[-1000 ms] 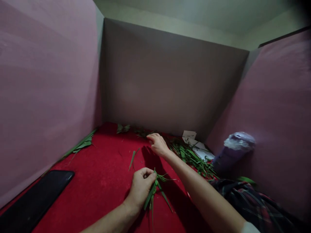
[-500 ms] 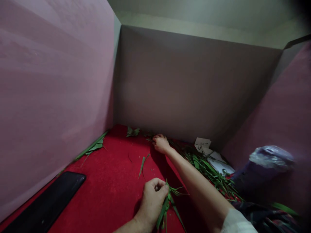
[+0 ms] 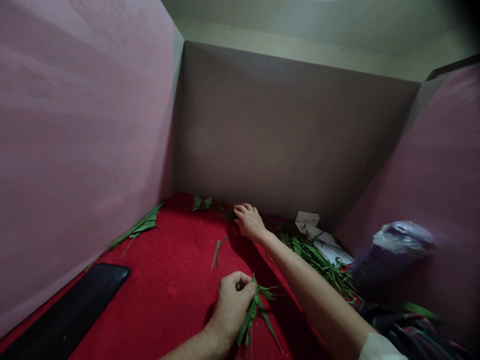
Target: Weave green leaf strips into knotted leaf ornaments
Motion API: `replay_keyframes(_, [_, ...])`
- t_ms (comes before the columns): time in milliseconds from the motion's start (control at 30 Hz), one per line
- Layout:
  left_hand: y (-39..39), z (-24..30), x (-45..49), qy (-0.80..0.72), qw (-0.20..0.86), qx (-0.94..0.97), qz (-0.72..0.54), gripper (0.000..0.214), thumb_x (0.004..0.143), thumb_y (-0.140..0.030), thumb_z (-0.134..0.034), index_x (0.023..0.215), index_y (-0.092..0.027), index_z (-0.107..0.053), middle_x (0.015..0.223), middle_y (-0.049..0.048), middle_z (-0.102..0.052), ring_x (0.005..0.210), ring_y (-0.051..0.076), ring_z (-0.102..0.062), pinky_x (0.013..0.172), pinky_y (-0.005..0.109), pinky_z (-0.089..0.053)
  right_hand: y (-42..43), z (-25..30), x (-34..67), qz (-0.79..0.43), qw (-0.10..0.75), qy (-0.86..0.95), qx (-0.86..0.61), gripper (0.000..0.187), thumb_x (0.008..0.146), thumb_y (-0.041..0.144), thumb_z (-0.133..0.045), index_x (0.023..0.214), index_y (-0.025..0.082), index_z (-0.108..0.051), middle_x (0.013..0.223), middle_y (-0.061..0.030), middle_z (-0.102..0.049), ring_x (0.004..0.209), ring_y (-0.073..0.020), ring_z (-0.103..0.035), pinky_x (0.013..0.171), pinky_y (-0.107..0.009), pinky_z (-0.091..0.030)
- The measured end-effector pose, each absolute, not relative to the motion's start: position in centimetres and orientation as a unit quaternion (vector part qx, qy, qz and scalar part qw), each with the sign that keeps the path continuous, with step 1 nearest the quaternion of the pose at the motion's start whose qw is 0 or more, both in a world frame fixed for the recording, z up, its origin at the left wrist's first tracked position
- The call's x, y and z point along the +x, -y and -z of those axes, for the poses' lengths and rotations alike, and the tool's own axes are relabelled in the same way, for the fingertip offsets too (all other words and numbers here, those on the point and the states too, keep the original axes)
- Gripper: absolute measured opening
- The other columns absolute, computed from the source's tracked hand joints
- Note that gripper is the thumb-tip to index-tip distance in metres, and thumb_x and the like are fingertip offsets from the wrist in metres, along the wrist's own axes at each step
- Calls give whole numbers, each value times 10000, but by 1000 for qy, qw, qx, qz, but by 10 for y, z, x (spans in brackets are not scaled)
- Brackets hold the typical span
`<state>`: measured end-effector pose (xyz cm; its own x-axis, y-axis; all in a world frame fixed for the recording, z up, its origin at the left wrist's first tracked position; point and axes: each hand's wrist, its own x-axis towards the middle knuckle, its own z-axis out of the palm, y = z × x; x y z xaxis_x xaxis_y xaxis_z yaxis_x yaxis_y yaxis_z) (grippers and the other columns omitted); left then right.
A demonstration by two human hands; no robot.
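My left hand (image 3: 232, 306) is closed round a small bunch of green leaves (image 3: 252, 312) that rests on the red cloth (image 3: 165, 280) near me. My right hand (image 3: 250, 221) reaches to the back wall with its fingers curled down onto dark leaf bits (image 3: 228, 215) there; whether it grips any is hidden. A single loose leaf (image 3: 216, 251) lies between the two hands.
A heap of green leaves (image 3: 318, 260) lies at the right over white papers (image 3: 326, 242). Long leaves (image 3: 140, 227) line the left wall. A black phone (image 3: 71, 315) lies front left. A purple wrapped object (image 3: 393, 245) stands at the right. Pink and grey panels enclose the surface.
My right hand's fingers have uncurled a little at the back wall. The left hand keeps its hold on the bunch. The view has shifted slightly.
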<state>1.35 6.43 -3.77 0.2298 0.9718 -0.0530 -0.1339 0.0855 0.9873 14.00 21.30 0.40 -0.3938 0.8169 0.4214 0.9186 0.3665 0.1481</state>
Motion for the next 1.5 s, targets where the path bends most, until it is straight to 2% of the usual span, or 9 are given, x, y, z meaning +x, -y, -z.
replay_keyframes(367, [-66, 42, 14, -429, 602, 504, -446, 146, 630, -290, -574, 578, -161, -531, 479, -56, -429, 465, 102, -355, 459, 225, -264, -193, 7, 153, 138, 112, 849, -497, 196, 880, 286, -547, 1013, 154, -603, 1141, -66, -583, 1062, -220, -539, 891, -441, -437])
replay_keyframes(633, [-65, 42, 13, -431, 598, 516, -438, 134, 654, -268, -553, 595, -151, -531, 488, -57, -424, 473, 97, -349, 466, 224, -270, -195, 16, 147, 195, 95, 791, -572, 270, 890, 303, -529, 1120, 162, -549, 1162, -81, -558, 1007, -216, -564, 849, -430, -470])
replay_keyframes(867, [-66, 43, 14, -434, 596, 515, -437, 127, 655, -267, -551, 599, -153, -540, 491, -48, -445, 476, 105, -374, 465, 226, -278, -207, 24, 131, 206, 48, 792, -573, 263, 897, 272, -521, 1126, 145, -545, 1133, -85, -572, 956, -201, -587, 806, -399, -498])
replay_keyframes(1133, [-65, 43, 14, -432, 606, 506, -436, 118, 658, -254, -550, 595, -158, -524, 497, -43, -457, 478, 101, -379, 463, 222, -289, -221, 16, 126, 212, 67, 756, -616, 257, 901, 281, -513, 1132, 171, -542, 1151, -77, -563, 957, -196, -585, 802, -395, -501])
replay_keyframes(1500, [-64, 41, 14, -444, 607, 500, -430, 94, 659, -230, -530, 594, -164, -518, 488, -38, -467, 470, 107, -402, 457, 223, -311, -260, 8, 134, 194, 34, 771, -605, 258, 900, 285, -516, 1132, 174, -543, 1158, -78, -560, 958, -196, -584, 806, -395, -500])
